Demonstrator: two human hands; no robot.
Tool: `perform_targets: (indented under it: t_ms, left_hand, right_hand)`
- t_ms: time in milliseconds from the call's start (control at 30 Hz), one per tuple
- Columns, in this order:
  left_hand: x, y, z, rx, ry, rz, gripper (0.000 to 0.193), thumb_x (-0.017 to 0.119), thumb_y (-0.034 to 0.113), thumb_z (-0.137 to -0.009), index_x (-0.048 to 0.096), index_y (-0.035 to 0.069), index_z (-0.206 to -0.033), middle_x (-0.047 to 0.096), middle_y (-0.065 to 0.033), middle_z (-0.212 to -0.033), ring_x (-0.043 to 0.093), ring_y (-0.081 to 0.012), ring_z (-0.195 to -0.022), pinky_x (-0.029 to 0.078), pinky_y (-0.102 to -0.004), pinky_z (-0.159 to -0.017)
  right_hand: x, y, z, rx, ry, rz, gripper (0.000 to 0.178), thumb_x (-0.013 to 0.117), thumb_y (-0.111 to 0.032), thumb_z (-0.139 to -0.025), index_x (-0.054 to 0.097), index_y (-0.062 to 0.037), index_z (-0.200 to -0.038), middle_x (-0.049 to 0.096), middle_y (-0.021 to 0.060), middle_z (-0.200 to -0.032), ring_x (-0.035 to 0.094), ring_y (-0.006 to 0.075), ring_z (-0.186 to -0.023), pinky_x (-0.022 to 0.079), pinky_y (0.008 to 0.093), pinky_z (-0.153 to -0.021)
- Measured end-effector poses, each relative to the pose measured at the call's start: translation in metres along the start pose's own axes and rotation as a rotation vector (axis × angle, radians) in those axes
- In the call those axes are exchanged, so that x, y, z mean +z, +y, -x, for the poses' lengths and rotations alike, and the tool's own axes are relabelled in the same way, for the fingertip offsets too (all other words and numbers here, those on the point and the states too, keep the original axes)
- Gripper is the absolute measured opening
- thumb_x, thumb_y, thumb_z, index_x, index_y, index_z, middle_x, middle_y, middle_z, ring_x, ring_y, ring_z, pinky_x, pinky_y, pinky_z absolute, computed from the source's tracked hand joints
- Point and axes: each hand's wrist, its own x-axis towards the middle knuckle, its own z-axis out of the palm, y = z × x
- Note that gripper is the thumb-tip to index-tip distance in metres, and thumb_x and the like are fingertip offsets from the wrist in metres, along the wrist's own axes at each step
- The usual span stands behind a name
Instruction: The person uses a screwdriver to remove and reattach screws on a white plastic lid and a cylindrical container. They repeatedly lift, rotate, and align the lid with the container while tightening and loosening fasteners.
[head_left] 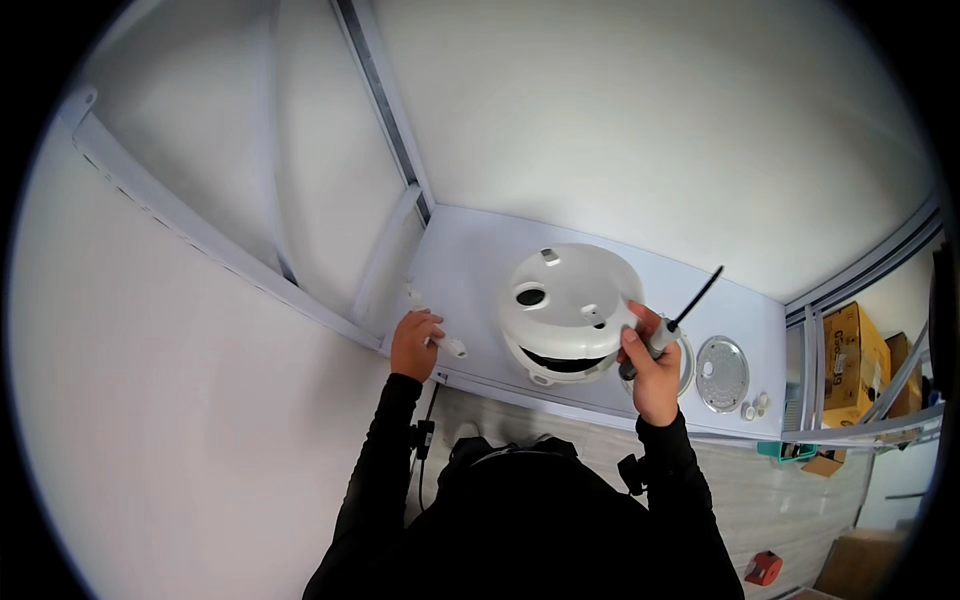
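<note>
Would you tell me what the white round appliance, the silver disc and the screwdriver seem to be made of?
White round appliance: probably smooth, semi-gloss plastic, judging by its moulded curves and soft highlights.
Silver disc: likely metal, given its grey shine.
Screwdriver: dark, slim shaft suggests metal; the matte-looking grey handle could be plastic or rubber.

1. The pot (575, 290) I touch looks like smooth white plastic, a bit shiny.
2. My screwdriver (673, 325) has a rod (698, 296) like dark metal and a grip (656, 345) like dull grey plastic.
3. The white bit (453, 347) looks like smooth plastic.
4. The disc (722, 374) looks like shiny, silvery metal.
5. The table (465, 262) looks smooth.
6. The frame (215, 240) looks like dull painted metal.
7. The box (848, 355) looks like cardboard.
8. My sleeves (375, 440) look like dull black cloth.
</note>
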Motion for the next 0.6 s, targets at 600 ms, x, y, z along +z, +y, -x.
perform_targets:
  t_ms: [600]
  left_hand:
    - [0.033,-0.057,0.011,-0.017,-0.315,0.342,0.021,0.070,-0.008,-0.077,0.073,0.009,-0.089,0.065,-0.0067,-0.108,0.065,-0.0292,-0.099,0.057,-0.0383,-0.080]
  right_hand:
    - [0.138,0.021,0.060,-0.249,0.318,0.286,0.039,0.074,-0.007,-0.092,0.066,-0.0012,-0.129,0.061,0.0097,-0.112,0.059,0.0175,-0.091,0.047,0.0299,-0.082]
